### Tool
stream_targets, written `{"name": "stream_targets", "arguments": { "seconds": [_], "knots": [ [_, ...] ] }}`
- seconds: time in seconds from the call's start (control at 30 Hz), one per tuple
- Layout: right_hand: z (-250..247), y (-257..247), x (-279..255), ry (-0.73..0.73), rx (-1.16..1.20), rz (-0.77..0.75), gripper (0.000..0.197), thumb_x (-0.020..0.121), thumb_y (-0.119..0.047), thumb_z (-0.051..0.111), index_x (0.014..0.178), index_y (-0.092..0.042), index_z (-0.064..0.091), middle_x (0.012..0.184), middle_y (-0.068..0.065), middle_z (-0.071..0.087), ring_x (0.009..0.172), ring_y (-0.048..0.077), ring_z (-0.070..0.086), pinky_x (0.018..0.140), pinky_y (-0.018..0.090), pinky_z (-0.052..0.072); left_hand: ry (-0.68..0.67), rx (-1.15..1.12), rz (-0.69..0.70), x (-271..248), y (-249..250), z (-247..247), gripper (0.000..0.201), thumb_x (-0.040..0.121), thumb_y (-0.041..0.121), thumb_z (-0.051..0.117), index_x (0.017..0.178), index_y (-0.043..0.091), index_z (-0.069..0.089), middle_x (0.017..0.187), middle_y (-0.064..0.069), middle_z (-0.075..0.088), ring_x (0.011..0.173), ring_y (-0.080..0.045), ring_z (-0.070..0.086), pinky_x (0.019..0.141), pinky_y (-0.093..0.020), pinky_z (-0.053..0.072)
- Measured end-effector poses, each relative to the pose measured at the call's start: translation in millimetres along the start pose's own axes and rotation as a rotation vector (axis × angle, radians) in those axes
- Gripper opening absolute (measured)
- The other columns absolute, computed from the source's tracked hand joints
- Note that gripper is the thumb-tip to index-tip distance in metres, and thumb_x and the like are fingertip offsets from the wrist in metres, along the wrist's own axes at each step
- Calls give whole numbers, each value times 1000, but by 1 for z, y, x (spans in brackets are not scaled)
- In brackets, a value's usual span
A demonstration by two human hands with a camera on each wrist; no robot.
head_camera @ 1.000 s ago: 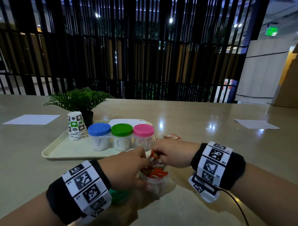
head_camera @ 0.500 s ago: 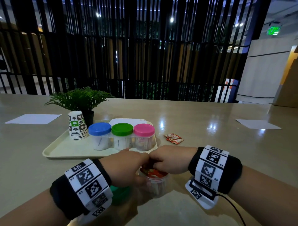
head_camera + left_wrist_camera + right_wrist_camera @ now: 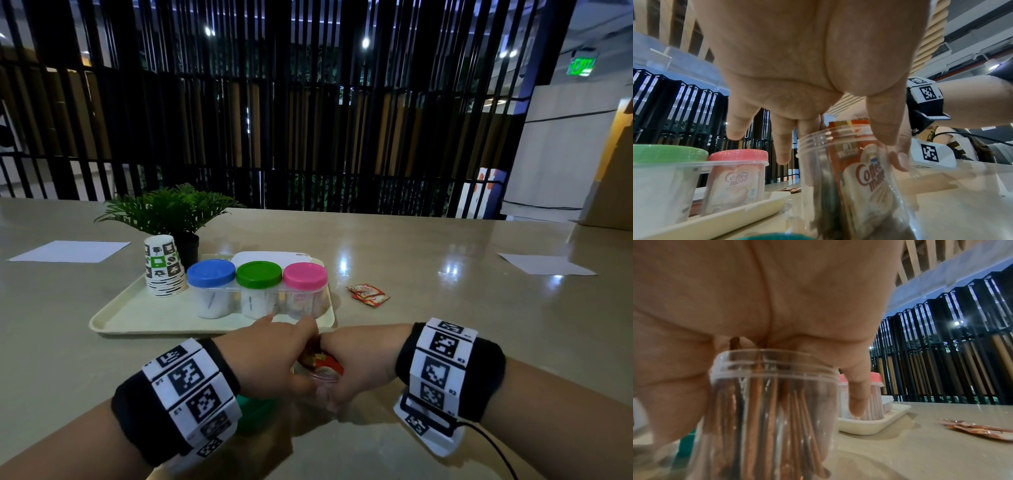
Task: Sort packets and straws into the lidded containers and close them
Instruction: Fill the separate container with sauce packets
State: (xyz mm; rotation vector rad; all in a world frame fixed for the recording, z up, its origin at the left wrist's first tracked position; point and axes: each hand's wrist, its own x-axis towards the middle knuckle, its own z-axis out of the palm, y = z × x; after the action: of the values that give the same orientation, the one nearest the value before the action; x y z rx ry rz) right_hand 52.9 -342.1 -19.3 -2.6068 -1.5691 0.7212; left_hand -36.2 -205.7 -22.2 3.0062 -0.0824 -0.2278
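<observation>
An open clear jar (image 3: 322, 382) stands on the table near me, packed with red Coffee-mate packets (image 3: 323, 361) on end. My left hand (image 3: 274, 356) grips the jar's rim and side, its thumb (image 3: 888, 129) on the wall facing me and the fingers reaching past the far side. My right hand (image 3: 359, 359) sits over the jar (image 3: 772, 410) mouth with its fingers curled down onto the packet tops. A green lid (image 3: 255, 411) lies on the table under my left wrist. Two loose packets (image 3: 368, 294) lie to the right of the tray.
A cream tray (image 3: 137, 315) holds three closed containers with a blue lid (image 3: 210, 272), a green lid (image 3: 258, 274) and a pink lid (image 3: 305, 275), plus stacked paper cups (image 3: 161, 270). A potted plant (image 3: 171, 212) stands behind. Paper sheets (image 3: 544, 263) lie far left and right.
My right hand has pushed the packets down from above the rim into the jar, and both hands have closed in over its mouth.
</observation>
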Motion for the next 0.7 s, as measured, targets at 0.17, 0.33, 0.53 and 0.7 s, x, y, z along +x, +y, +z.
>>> {"name": "stream_targets", "arguments": {
  "seconds": [0.17, 0.33, 0.53, 0.7],
  "knots": [
    [2, -1, 1, 33, 18, 2, 60, 77, -42, 73, 129, -21, 51, 115, -2, 62, 100, 16, 59, 92, 34, 51, -39, 37, -7, -2, 5, 3, 54, 87, 54, 62, 127, 31, 33, 133, 10, 55, 120, -10, 51, 118, -39, 18],
    [2, 1, 0, 66, -3, 17, 60, 74, -39, 76, 126, -22, 52, 110, -5, 62, 96, 13, 59, 88, 30, 51, 0, 58, -12, -3, 6, 4, 53, 88, 52, 61, 128, 31, 33, 134, 10, 55, 123, -9, 50, 121, -42, 11],
    [-1, 2, -6, 160, -14, 9, 71, 69, -39, 81, 127, -19, 46, 110, -4, 58, 94, 14, 54, 78, 24, 46, 65, 112, 31, -3, 5, 0, 60, 86, 54, 61, 134, 28, 36, 136, 10, 52, 127, -9, 46, 119, -38, 10],
    [5, 3, -3, 149, -14, 22, 75, 71, -40, 80, 132, -25, 39, 124, -5, 54, 106, 15, 52, 93, 32, 46, -86, 101, 37, 11, 13, 0, 58, 85, 48, 66, 135, 26, 46, 131, 5, 57, 120, -14, 51, 114, -40, 25]
  ]
}}
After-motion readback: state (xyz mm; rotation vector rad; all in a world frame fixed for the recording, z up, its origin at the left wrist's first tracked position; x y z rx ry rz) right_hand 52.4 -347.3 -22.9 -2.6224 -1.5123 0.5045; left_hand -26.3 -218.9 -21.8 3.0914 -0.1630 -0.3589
